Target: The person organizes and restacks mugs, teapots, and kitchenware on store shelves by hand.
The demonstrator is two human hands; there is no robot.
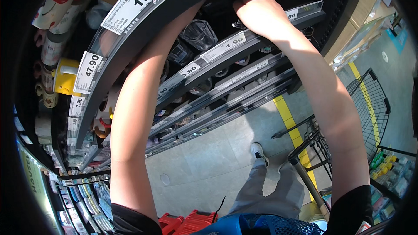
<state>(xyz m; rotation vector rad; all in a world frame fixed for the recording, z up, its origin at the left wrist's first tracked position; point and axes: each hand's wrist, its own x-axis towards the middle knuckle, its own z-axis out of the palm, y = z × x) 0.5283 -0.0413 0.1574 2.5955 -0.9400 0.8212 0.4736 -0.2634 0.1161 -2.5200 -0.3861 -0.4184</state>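
Both my arms reach into a dark shelf compartment at the top of the head view. My left hand (203, 2) passes under the edge of the upper shelf (185, 1), and its fingers are hidden there. Across from it, my right hand (253, 5) is bent over the shelf's front rail, with its fingers lost in shadow. Whether either hand holds anything cannot be made out. A clear drinking glass (199, 35) stands between my forearms, nearest my left wrist. Beside it is a second, darker glass (179, 53).
Price labels (223, 47) line the shelf rails. A yellow mug (67, 76) sits on the upper left shelf. At right stands a black wire shopping cart (370, 104) over yellow floor tape. Red plastic baskets (189, 223) are at the lower edge, and packaged goods (89, 204) hang lower left.
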